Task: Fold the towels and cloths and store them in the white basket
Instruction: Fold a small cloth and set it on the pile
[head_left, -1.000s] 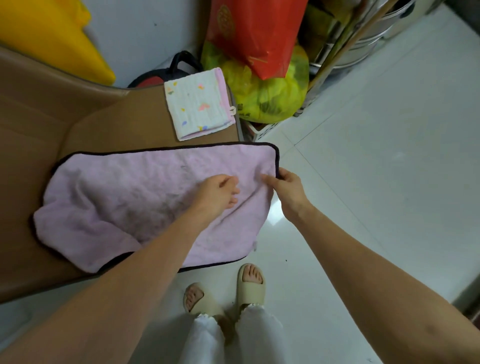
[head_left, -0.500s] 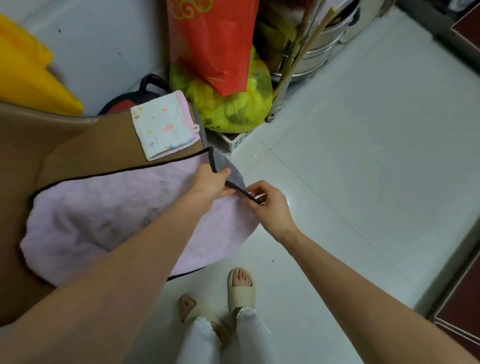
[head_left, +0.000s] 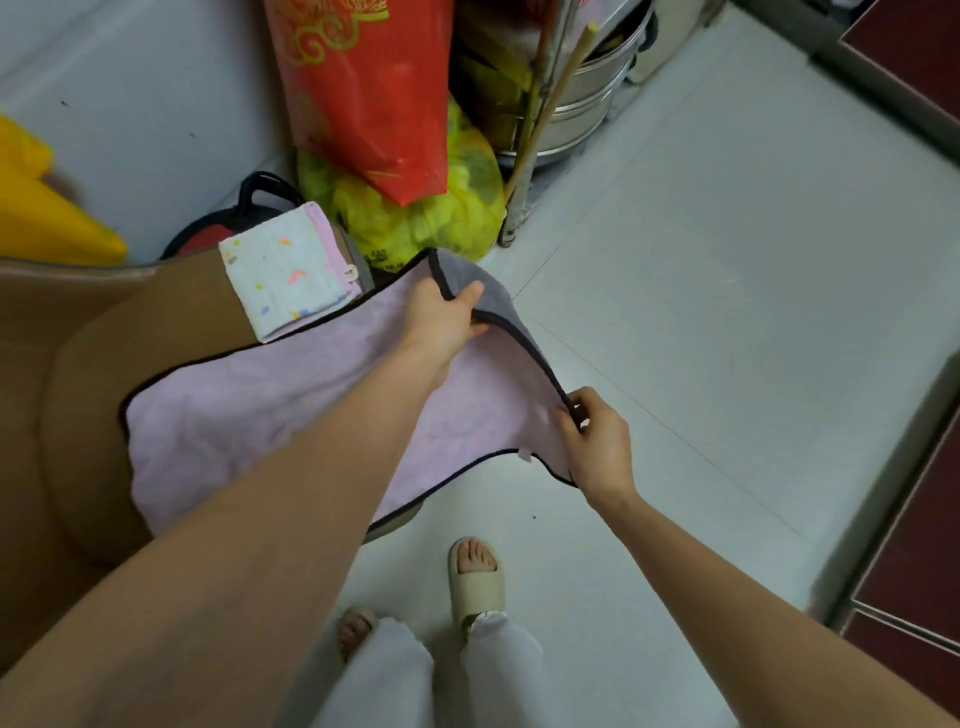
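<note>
Both hands grip the pink towel (head_left: 270, 405) edge — left hand (head_left: 441, 322) far corner, right hand (head_left: 597, 441) near corner — corners should land matched, edge taut.

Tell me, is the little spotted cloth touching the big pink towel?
Touching. The head view shows the spotted cloth's lower corner lying over the pink towel's black-trimmed far edge, no gap between them.
</note>
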